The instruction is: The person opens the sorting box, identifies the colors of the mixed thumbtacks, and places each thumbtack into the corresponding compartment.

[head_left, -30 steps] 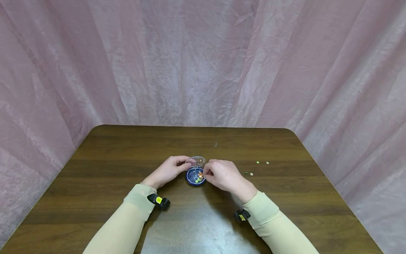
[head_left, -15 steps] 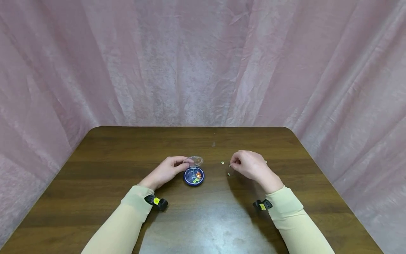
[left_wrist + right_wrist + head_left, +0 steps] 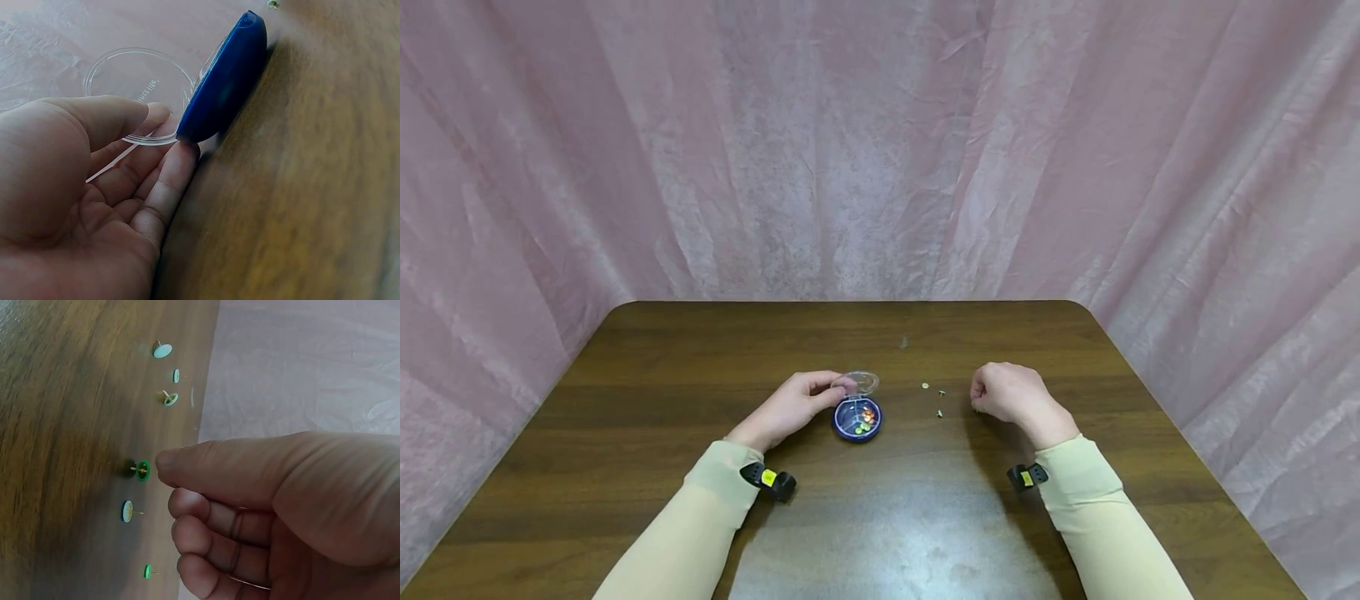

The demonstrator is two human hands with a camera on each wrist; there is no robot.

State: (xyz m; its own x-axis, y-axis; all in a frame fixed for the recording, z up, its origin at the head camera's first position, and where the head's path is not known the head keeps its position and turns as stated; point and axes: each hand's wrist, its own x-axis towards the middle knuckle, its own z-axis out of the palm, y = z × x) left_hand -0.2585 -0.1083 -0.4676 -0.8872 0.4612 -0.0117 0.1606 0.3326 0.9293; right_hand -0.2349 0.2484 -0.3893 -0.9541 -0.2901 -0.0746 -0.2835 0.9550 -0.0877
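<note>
A small round blue case (image 3: pixel 838 427) with inner dividers stands open on the table, its clear lid (image 3: pixel 139 51) raised on the far side. Orange and green thumbtacks (image 3: pixel 867 416) lie in its right-hand part. My left hand (image 3: pixel 790 407) pinches the lid between thumb and fingers, and a fingertip touches the case's base in the left wrist view. To the right, my right hand (image 3: pixel 1017 395) is low over the table with its fingers bent. Its thumb tip is close beside a green thumbtack (image 3: pixel 143 470); the index finger is hidden behind the thumb.
Between case and right hand lie a few pale thumbtacks (image 3: pixel 925 386). The right wrist view shows another white thumbtack (image 3: pixel 127 511) and a green one (image 3: pixel 147 572) near the curled fingers. The brown wooden table (image 3: pixel 737 333) ends at a pink curtain (image 3: pixel 850 167).
My right hand has gone from the case to the right, past several thumbtacks that now lie left of it. The left hand stays at the lid.
</note>
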